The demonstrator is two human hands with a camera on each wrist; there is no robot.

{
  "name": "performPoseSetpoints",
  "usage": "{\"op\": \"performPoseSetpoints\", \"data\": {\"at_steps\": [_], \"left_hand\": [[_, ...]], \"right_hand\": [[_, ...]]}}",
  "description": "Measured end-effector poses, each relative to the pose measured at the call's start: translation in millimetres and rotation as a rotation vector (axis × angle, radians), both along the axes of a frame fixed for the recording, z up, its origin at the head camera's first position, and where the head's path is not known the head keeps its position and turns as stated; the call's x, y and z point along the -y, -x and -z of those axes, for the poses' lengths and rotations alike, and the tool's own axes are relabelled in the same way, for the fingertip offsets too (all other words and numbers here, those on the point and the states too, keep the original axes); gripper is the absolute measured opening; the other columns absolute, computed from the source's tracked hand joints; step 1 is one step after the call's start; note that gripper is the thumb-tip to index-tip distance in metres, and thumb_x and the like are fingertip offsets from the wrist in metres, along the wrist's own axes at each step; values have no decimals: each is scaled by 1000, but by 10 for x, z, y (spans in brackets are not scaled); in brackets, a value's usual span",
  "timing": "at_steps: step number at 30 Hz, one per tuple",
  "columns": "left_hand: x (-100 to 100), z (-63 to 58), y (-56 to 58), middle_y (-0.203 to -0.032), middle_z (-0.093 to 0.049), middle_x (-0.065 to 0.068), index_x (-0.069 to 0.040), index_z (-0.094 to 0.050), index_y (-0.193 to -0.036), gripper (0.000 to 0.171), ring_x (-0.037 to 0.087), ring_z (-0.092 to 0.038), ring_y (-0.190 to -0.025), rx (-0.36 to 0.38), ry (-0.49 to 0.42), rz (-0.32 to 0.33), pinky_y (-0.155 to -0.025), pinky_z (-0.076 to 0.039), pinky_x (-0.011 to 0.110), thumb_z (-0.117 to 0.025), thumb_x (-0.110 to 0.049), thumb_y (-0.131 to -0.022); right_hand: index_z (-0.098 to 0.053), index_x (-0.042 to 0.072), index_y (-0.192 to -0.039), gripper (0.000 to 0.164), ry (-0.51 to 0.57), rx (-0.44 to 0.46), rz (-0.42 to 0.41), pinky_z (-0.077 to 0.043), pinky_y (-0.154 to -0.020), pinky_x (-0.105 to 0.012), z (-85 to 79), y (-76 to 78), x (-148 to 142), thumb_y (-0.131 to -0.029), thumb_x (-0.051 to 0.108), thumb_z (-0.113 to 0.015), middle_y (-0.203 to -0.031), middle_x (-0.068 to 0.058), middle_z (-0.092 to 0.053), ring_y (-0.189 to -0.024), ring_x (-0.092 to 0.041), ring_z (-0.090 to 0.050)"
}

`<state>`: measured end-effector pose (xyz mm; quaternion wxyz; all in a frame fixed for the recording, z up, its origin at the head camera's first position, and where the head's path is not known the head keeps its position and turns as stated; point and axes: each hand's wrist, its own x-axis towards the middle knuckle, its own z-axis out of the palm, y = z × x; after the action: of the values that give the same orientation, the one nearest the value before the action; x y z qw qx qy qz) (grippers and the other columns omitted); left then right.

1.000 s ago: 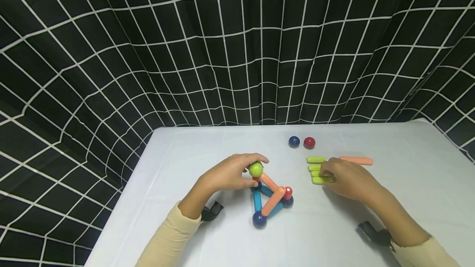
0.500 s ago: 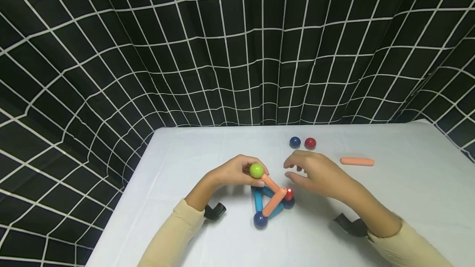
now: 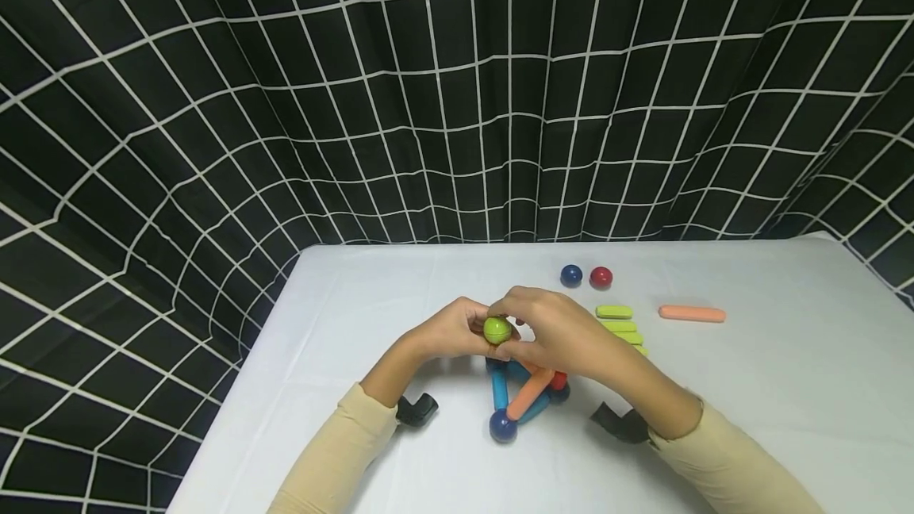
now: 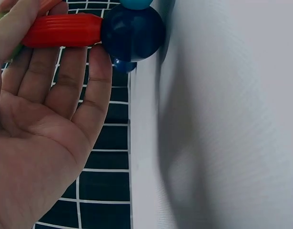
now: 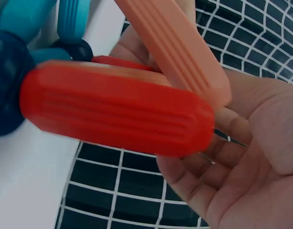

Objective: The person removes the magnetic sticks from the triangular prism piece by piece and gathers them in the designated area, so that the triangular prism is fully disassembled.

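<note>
A magnetic ball-and-rod frame stands on the table, with blue rods [image 3: 500,391] forming its base between dark blue balls [image 3: 503,425]. My left hand [image 3: 446,331] pinches an upright red rod [image 4: 65,31] near its top, just under a green ball [image 3: 497,330]. The rod's lower end meets a dark blue ball [image 4: 132,33]. Over from the right, my right hand [image 3: 560,331] grips the green ball between fingers and thumb. Orange rods [image 3: 530,395] slope across the frame; a second red rod [image 5: 117,109] stands in front of the right palm in the right wrist view.
Several green rods [image 3: 617,327] lie side by side behind the right forearm, partly hidden. Farther right is a loose orange rod [image 3: 693,313]. A blue ball [image 3: 571,275] and a red ball [image 3: 601,278] sit near the table's back edge, before a black gridded curtain [image 3: 457,101].
My right hand has left the green rods and come left to the green ball, its fingers closing on it. The left hand stays beside the ball. The green rods remain where they lay.
</note>
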<state>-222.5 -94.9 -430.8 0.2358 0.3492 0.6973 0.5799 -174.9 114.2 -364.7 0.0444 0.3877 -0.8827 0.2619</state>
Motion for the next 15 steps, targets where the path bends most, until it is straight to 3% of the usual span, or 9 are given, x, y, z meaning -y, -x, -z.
{"op": "performPoseSetpoints", "data": {"at_steps": [9,15], "left_hand": [[-7,-33,-22,-91,-75,9,10,-71,-104,25,14,-71,-84,9,49,-31,-82,-56,33,-78,9,-80],[-16,-51,-31,-90,-74,8,9,-71,-103,26,10,-69,-83,-8,66,-33,-83,-56,33,-80,9,-79]], "right_hand": [[-74,11,-108,30,61,-35,-57,-52,-82,-31,27,-4,-4,-81,13,-85,-99,8,-67,-93,-13,-62],[-74,9,-112,30,85,8,-65,-53,-85,-33,15,-9,-16,-83,10,-83,-102,7,-67,-97,-13,-61]]}}
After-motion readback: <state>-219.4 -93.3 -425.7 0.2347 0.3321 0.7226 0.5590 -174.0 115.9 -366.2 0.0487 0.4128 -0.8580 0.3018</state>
